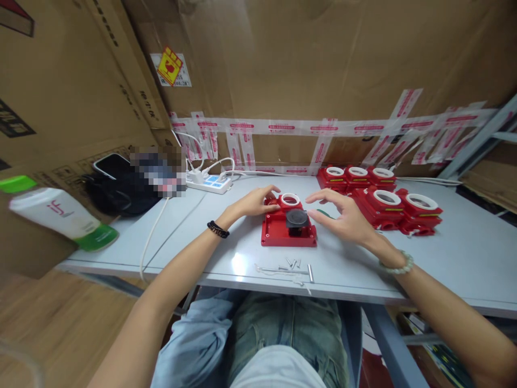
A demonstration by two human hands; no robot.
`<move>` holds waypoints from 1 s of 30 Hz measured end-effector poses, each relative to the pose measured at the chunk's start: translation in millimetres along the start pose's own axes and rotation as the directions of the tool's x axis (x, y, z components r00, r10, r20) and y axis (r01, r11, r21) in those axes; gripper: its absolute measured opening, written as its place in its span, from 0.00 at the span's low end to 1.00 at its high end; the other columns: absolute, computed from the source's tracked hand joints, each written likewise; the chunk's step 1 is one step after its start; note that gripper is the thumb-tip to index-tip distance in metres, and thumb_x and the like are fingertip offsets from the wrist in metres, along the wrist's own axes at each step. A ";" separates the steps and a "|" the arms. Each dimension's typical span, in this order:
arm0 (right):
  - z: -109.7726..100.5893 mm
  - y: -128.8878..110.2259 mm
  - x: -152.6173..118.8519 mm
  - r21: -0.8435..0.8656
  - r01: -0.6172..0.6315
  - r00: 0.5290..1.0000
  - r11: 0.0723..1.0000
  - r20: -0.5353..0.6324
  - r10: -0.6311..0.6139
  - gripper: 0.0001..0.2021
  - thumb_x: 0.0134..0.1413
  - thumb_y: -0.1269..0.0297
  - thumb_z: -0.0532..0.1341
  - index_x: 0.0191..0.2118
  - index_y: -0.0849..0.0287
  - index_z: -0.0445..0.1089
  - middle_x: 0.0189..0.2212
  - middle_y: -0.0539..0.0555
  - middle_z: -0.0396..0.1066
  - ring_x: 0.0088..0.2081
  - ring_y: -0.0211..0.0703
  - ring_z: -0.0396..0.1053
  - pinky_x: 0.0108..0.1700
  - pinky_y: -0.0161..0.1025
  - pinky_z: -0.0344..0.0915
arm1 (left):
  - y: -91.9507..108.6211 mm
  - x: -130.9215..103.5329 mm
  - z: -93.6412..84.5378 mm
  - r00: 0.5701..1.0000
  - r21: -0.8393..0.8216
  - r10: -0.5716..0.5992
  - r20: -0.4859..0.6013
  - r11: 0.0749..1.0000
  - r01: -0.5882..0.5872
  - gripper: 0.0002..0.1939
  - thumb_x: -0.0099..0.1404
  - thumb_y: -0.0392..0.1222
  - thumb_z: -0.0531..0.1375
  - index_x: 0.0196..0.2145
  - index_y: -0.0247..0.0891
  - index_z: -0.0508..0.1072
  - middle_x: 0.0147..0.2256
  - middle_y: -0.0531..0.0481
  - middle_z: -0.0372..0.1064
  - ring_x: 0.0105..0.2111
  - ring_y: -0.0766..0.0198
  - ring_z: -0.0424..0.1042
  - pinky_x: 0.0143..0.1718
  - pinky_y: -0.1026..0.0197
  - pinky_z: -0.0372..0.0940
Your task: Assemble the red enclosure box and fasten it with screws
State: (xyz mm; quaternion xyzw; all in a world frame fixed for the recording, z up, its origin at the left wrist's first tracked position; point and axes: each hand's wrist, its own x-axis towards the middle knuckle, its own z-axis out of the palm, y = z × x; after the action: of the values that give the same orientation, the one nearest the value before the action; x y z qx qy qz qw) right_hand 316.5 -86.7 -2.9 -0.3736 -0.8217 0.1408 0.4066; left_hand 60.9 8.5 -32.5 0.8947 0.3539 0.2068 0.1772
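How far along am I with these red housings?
At the right, five red housings with white rings look done. In hand: your left hand is at another ringed red part; your right hand is open beside the black disc. Apparently left: the red base is open, with loose screws and a T-handled tool in front.

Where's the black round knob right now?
In the head view, the black round knob is right of centre, over the right part of the open red housing, just left of the right hand.
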 end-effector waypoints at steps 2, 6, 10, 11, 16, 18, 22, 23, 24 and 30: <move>-1.9 0.7 0.2 -0.005 -0.016 0.999 1.000 -0.034 0.016 0.08 0.55 0.59 0.63 0.41 0.53 0.71 0.41 0.53 0.74 0.44 0.46 0.71 0.50 0.47 0.66 | -2.0 -0.3 0.2 0.999 0.000 0.013 -0.036 1.000 -0.013 0.24 0.64 0.49 0.59 0.55 0.36 0.63 0.44 0.40 0.75 0.43 0.57 0.74 0.47 0.53 0.65; -3.5 2.4 0.8 -0.024 -0.073 0.996 0.997 -0.061 0.071 0.09 0.55 0.57 0.63 0.40 0.54 0.71 0.40 0.53 0.74 0.44 0.46 0.71 0.49 0.46 0.66 | -3.5 -1.8 1.6 0.999 -0.004 -0.031 0.012 1.000 0.031 0.28 0.64 0.52 0.59 0.57 0.34 0.64 0.47 0.37 0.74 0.46 0.55 0.73 0.48 0.53 0.65; -2.6 2.2 2.1 -0.027 -0.077 0.995 0.997 -0.069 0.075 0.10 0.55 0.57 0.63 0.40 0.54 0.71 0.40 0.53 0.75 0.43 0.46 0.71 0.48 0.46 0.66 | -1.3 -2.4 2.5 0.999 0.007 -0.037 0.040 0.999 0.036 0.32 0.60 0.54 0.62 0.56 0.33 0.65 0.53 0.35 0.70 0.50 0.52 0.71 0.51 0.52 0.64; -2.4 1.9 2.3 -0.029 -0.076 0.995 0.997 -0.068 0.074 0.10 0.55 0.56 0.63 0.40 0.54 0.71 0.40 0.53 0.75 0.43 0.46 0.71 0.48 0.46 0.66 | -0.8 -2.0 2.6 0.999 -0.001 -0.033 0.043 0.999 0.033 0.33 0.59 0.54 0.63 0.56 0.32 0.66 0.53 0.34 0.69 0.51 0.52 0.71 0.51 0.53 0.64; -3.5 1.1 1.5 -0.028 -0.072 0.995 0.997 -0.064 0.071 0.09 0.55 0.56 0.62 0.40 0.54 0.71 0.40 0.53 0.75 0.43 0.47 0.71 0.48 0.47 0.66 | -0.1 -0.8 -2.7 1.000 -0.009 -0.016 0.020 1.000 0.016 0.32 0.55 0.52 0.65 0.53 0.33 0.70 0.50 0.37 0.72 0.47 0.52 0.73 0.49 0.53 0.65; -4.0 1.9 1.1 -0.028 -0.076 0.995 0.997 -0.072 0.074 0.10 0.55 0.57 0.62 0.41 0.54 0.71 0.40 0.53 0.75 0.44 0.47 0.71 0.49 0.47 0.66 | 0.3 -2.9 -10.6 0.996 -0.015 -0.045 -0.071 0.999 0.044 0.31 0.55 0.51 0.66 0.53 0.34 0.70 0.50 0.39 0.73 0.47 0.53 0.73 0.50 0.53 0.65; -3.2 6.2 0.8 -0.017 -0.073 0.991 0.997 -0.111 0.070 0.11 0.55 0.57 0.63 0.42 0.55 0.71 0.41 0.54 0.74 0.44 0.46 0.71 0.49 0.47 0.66 | 8.3 -12.1 -31.2 0.951 -0.097 -0.051 -0.304 0.995 0.023 0.29 0.58 0.49 0.65 0.54 0.35 0.68 0.49 0.41 0.73 0.45 0.58 0.72 0.48 0.56 0.66; -2.8 7.5 0.7 0.000 -0.052 0.989 0.999 -0.139 0.051 0.12 0.54 0.58 0.63 0.43 0.55 0.70 0.42 0.54 0.74 0.44 0.46 0.70 0.49 0.47 0.66 | 12.8 -14.8 -35.1 0.941 -0.124 -0.039 -0.336 0.992 -0.003 0.29 0.58 0.50 0.65 0.54 0.35 0.68 0.49 0.41 0.73 0.45 0.59 0.72 0.48 0.56 0.66; -2.4 8.7 0.5 0.020 -0.022 0.985 1.000 -0.173 0.026 0.13 0.54 0.59 0.64 0.45 0.55 0.70 0.43 0.54 0.73 0.45 0.46 0.70 0.49 0.47 0.66 | 18.2 -17.3 -37.8 0.939 -0.150 -0.019 -0.343 0.988 -0.034 0.29 0.58 0.50 0.65 0.55 0.36 0.67 0.49 0.42 0.73 0.44 0.60 0.72 0.48 0.56 0.66; -2.7 10.3 -0.8 0.026 0.149 0.957 0.988 -0.254 -0.138 0.22 0.53 0.63 0.65 0.54 0.52 0.65 0.52 0.56 0.67 0.52 0.48 0.66 0.49 0.47 0.65 | 54.2 -25.9 -33.8 0.969 -0.157 0.167 -0.185 0.968 -0.196 0.28 0.56 0.49 0.67 0.53 0.40 0.69 0.46 0.45 0.74 0.43 0.60 0.72 0.49 0.57 0.66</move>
State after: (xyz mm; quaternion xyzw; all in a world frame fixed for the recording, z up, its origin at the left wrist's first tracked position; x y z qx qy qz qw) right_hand 324.0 -80.5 -7.1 -0.3186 -0.7852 0.0808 0.5248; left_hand 57.3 -41.2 15.1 0.8836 0.2647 0.3280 0.2040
